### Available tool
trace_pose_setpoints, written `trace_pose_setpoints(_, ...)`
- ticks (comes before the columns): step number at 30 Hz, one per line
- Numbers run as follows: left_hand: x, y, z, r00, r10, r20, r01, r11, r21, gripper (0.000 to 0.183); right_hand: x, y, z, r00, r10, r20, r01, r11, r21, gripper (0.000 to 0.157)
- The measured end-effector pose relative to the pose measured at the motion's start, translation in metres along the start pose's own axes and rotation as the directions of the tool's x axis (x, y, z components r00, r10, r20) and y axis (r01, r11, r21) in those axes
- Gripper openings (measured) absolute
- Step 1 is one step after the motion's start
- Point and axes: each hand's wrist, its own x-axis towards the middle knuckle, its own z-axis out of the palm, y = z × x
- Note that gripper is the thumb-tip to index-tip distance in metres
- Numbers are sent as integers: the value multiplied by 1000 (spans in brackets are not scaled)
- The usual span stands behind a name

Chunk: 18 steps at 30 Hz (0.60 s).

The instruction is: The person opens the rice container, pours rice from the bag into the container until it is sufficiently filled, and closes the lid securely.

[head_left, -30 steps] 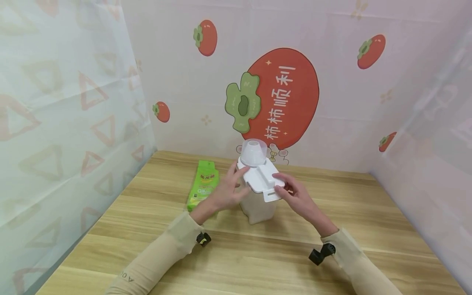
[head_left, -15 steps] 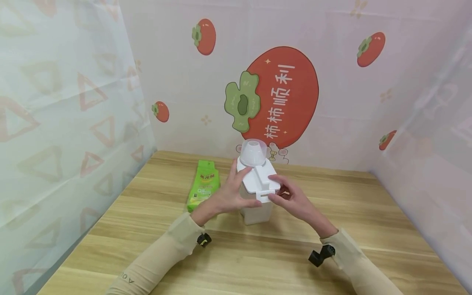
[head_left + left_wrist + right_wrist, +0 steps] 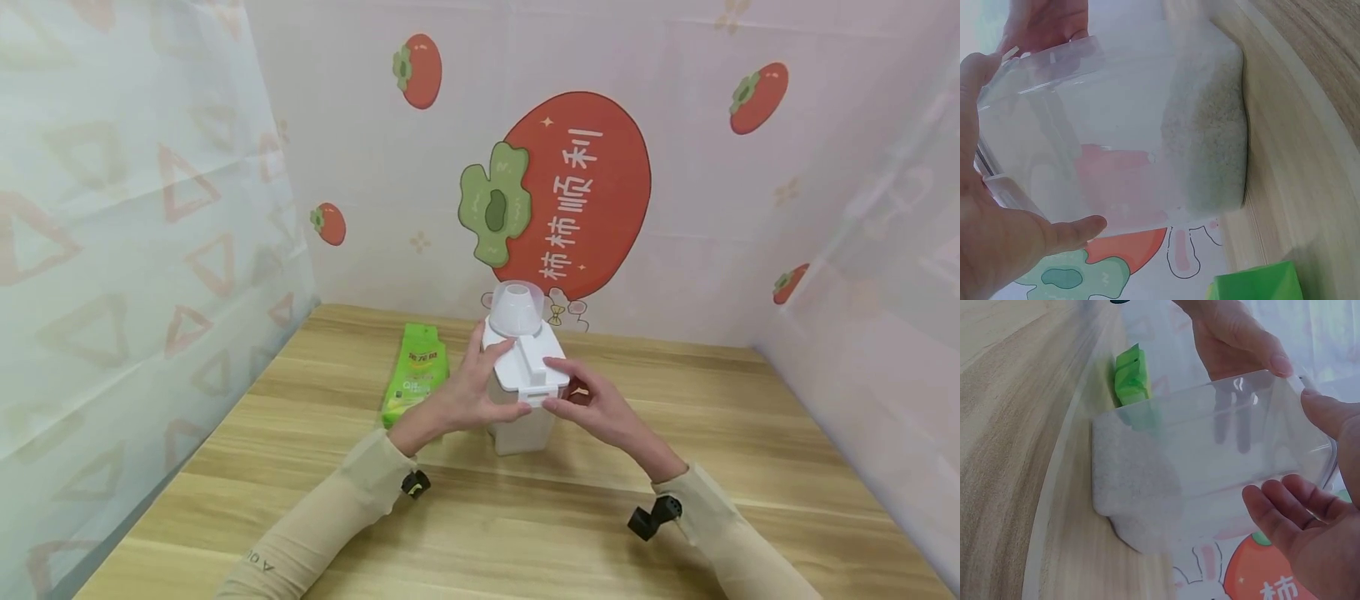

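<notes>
A clear plastic rice container (image 3: 522,433) stands upright on the table, its lower part holding pale rice grains (image 3: 1210,125). On top is a white lid (image 3: 512,367) with a raised bar, a front latch (image 3: 538,397) and a translucent cone-shaped cup (image 3: 516,310) at the back. My left hand (image 3: 468,392) grips the left side, index finger on the lid and thumb at the latch. From the right, my right hand (image 3: 600,404) holds the lid between index finger and thumb, the thumb at the latch's right end. In the right wrist view its other fingers (image 3: 1282,506) lie beside the clear wall.
A green packet (image 3: 416,375) with printed lettering lies on the wooden table (image 3: 480,533), left of the container and behind the left forearm. A printed cloth wall (image 3: 375,150) rises behind the table, with more cloth on both sides.
The container has turned so its front faces me more squarely, and the latch now sits lower against the front. My left thumb has come onto the front; my right hand has shifted slightly left.
</notes>
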Motion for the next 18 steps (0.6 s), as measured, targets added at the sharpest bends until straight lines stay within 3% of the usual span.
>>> trace_pose_setpoints(9,-2,4,-2,999,20,-33,-17,998,68,91,3,2,0,999,25,-24,-25,1000,-14,54)
trace_pose_setpoints(18,0,3,-3,994,97,-55,-91,991,102,81,3,1,-1,999,18,-46,-19,1000,-22,53)
